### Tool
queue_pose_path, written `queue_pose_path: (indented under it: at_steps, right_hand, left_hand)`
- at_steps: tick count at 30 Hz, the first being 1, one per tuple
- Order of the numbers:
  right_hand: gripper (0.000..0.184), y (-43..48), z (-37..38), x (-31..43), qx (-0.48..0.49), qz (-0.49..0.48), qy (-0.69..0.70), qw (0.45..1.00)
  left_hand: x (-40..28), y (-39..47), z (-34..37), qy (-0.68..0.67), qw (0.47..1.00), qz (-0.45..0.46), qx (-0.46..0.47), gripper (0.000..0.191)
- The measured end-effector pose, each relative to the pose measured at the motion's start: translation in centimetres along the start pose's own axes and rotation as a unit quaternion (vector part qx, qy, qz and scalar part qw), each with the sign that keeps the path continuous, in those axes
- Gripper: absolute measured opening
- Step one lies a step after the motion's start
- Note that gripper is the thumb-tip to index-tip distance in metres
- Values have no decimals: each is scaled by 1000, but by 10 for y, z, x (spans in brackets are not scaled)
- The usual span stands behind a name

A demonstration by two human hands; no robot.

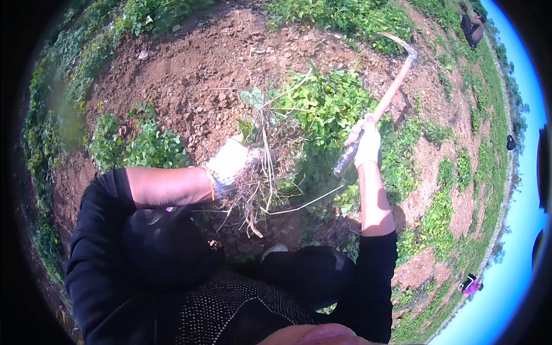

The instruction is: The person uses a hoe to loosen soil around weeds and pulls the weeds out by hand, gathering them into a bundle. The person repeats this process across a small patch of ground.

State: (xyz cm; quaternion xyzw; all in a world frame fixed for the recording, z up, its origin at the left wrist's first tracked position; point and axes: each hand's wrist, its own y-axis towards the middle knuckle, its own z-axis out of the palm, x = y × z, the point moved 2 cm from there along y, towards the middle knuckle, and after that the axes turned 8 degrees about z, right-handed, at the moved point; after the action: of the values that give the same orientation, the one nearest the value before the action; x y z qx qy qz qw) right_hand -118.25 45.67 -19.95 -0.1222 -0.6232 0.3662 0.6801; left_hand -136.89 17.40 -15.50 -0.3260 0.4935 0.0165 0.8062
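My left hand, in a white knitted glove, is closed on a bundle of pulled-up plant stems and roots in front of my body. Thin dry stems and a green leaf stick out of the bundle, and a root tip hangs below it. My right hand, also in a white glove, grips a long-handled sickle near the lower end of its handle. That end is wrapped in dark ridged material. The sickle's curved blade points away from me to the upper left, over the soil.
Leafy green vines grow between and beyond my hands, with another clump at the left. Loose brown soil with stones lies ahead. Two people are far off at the right, near a dark object. My bent knees are close below.
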Motion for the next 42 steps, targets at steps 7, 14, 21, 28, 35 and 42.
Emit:
queue_pose_path:
  at_steps: [7, 14, 21, 28, 35, 42]
  right_hand:
    - [32, -33, 96, -119, -72, 89, -239, 964]
    - [29, -148, 87, -131, -13, 191, -34, 981]
    - [33, -77, 156, -132, -37, 31, -67, 997]
    - [27, -206, 125, -204, -69, 250, -213, 942]
    - [29, -136, 180, -161, -30, 94, -120, 988]
    - [28, -36, 235, -200, 1, 8, -227, 974]
  left_hand:
    - [-10, -9, -52, -235, 970, 39, -49, 23]
    - [-28, 4, -128, -268, 946, -6, -182, 20]
    - [-5, -3, -180, -292, 924, -17, -246, 33]
    - [0, 8, -196, -406, 884, -5, -233, 22]
    - [5, 19, -193, -373, 902, 11, -218, 20]
    - [-5, 15, -204, -404, 883, -61, -232, 19]
